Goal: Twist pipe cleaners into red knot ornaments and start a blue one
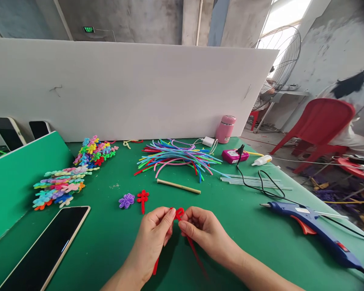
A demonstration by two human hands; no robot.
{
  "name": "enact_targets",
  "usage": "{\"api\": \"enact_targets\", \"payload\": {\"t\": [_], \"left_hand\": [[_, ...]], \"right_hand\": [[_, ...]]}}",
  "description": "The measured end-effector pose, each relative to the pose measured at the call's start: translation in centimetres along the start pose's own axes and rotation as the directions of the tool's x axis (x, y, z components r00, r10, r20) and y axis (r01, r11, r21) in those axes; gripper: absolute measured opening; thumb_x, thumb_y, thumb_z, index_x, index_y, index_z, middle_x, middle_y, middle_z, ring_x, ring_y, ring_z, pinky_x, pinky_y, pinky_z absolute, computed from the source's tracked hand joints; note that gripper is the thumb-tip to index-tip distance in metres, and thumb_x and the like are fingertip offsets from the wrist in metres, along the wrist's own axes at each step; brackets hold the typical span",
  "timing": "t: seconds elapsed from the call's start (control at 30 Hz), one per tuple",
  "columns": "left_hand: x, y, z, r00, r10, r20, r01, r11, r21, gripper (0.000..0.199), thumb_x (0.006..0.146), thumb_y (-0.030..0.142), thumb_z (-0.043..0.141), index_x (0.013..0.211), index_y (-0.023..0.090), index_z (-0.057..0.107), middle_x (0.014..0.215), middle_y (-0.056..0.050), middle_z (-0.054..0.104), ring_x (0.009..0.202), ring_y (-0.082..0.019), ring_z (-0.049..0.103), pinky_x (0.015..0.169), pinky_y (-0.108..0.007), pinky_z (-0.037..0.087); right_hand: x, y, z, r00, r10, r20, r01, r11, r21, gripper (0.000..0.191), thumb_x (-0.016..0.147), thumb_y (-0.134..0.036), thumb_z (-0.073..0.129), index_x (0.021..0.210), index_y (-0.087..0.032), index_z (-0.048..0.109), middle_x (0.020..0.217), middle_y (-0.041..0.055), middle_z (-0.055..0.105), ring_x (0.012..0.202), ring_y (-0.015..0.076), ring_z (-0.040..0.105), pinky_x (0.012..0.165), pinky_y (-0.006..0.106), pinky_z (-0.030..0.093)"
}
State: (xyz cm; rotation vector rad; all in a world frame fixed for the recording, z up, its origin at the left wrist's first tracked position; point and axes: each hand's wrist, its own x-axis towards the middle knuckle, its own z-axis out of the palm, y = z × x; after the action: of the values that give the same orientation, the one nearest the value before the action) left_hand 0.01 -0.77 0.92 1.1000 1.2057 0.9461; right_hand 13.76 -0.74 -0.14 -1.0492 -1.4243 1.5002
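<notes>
Far left a dark phone (45,246) lies on the green table (255,238), with a heap of finished pipe-cleaner flowers (69,178) beyond it, then a purple flower (126,200) and a red knot piece (142,198) just ahead of the hands. Left hand (151,238) and right hand (204,232) both pinch the red pipe cleaner (178,213) at its looped top, fingertips nearly touching, equally near; its two tails run back toward the person, long axis roughly front-to-back, one under each palm. Further right: loose coloured pipe cleaners (176,157), a wooden stick (178,186), blue glue gun (312,226).

Red pipe cleaner (179,213), green table (230,226), blue glue gun (315,230).
</notes>
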Motion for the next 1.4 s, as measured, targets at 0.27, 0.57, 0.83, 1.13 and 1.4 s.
{"api": "enact_targets", "payload": {"t": [0.27,0.57,0.83,1.13,1.4], "left_hand": [[-0.3,0.1,0.7,0.999,0.043,-0.033,-0.043,0.999,0.028,0.031,0.075,0.04,0.051,0.055,0.016,0.049,0.047,0.006,0.036,0.045,-0.007,0.03,0.042,-0.02,0.024],[0.2,-0.2,0.0,0.999,-0.02,-0.047,0.013,0.989,-0.149,0.021,0.072,0.032,0.057,0.06,0.016,0.05,0.05,0.007,0.038,0.047,-0.006,0.032,0.045,-0.018,0.028],[-0.2,0.3,0.0,0.993,-0.015,0.119,0.027,0.994,-0.103,0.024,0.077,0.034,0.05,0.062,0.016,0.049,0.057,0.004,0.042,0.055,-0.008,0.036,0.05,-0.019,0.031],[-0.1,0.6,0.0,0.993,-0.002,0.115,-0.017,0.986,0.164,0.025,0.079,0.033,0.044,0.059,0.018,0.044,0.052,0.007,0.032,0.051,-0.009,0.028,0.046,-0.02,0.025],[-0.3,0.4,0.1,0.991,0.0,0.132,-0.019,0.989,0.144,0.026,0.078,0.036,0.046,0.062,0.017,0.044,0.059,0.006,0.033,0.056,-0.009,0.027,0.05,-0.021,0.027]], "right_hand": [[0.1,0.5,0.5,0.998,0.055,-0.007,-0.055,0.998,0.031,0.032,0.07,-0.045,0.057,0.066,-0.014,0.05,0.059,-0.0005,0.054,0.049,0.0075,0.044,0.048,0.019,0.035],[-0.3,-0.2,0.2,0.997,-0.054,-0.057,0.043,0.981,-0.187,0.023,0.077,-0.034,0.049,0.066,-0.014,0.053,0.056,-0.0021,0.046,0.052,0.0086,0.04,0.049,0.02,0.032],[0.0,-0.1,-0.2,0.994,-0.081,-0.068,0.068,0.981,-0.179,0.022,0.077,-0.034,0.048,0.066,-0.015,0.046,0.057,-0.0035,0.042,0.052,0.0084,0.035,0.049,0.02,0.029],[-0.2,-0.4,-0.2,0.999,-0.018,0.035,0.03,0.926,-0.377,0.016,0.078,-0.024,0.045,0.064,-0.015,0.045,0.054,-0.0049,0.038,0.051,0.0078,0.03,0.045,0.02,0.024],[0.1,-0.2,-0.6,0.998,-0.069,-0.012,0.067,0.986,-0.153,0.021,0.078,-0.033,0.049,0.069,-0.014,0.048,0.058,-0.003,0.044,0.053,0.0083,0.037,0.048,0.02,0.03]]}}
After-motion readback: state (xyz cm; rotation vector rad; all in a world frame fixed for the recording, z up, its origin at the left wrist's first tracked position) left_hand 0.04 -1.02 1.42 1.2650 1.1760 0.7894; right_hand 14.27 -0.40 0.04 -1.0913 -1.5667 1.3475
